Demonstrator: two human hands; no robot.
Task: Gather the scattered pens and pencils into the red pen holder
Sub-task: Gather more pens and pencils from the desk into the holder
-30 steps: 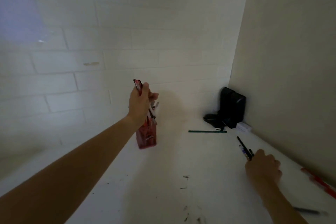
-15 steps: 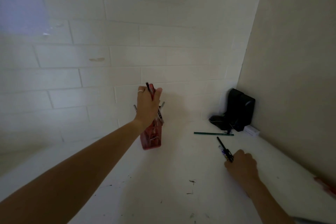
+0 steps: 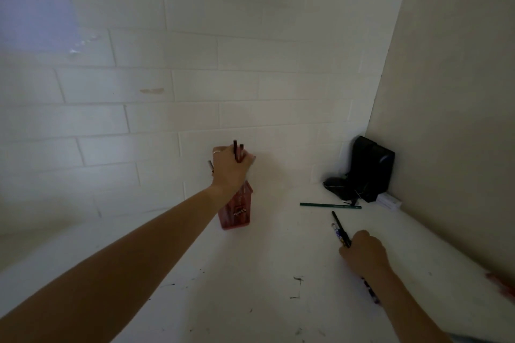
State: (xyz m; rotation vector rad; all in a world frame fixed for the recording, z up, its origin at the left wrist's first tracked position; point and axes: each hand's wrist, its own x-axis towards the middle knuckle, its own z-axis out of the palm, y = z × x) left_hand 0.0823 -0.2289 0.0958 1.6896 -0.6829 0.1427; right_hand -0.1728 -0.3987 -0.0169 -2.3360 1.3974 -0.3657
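Note:
The red pen holder [image 3: 237, 213] stands upright on the white table near the back wall. My left hand [image 3: 230, 167] is just above its mouth, closed around a few dark pens [image 3: 237, 151] whose tops poke up past my fingers. My right hand [image 3: 362, 253] rests on the table to the right, gripping a black pen and a patterned pen [image 3: 340, 230] that point away from me. A green pencil [image 3: 330, 205] lies flat on the table beyond my right hand, untouched.
A black device [image 3: 367, 170] with a cord sits in the back right corner beside a small white box [image 3: 388, 200]. A red object [image 3: 501, 285] shows at the right edge. The side wall runs along the right; brick wall behind.
My left hand has come down toward the holder's mouth with its pens. My right hand, still holding its pens, has slid left across the table as the view shifted.

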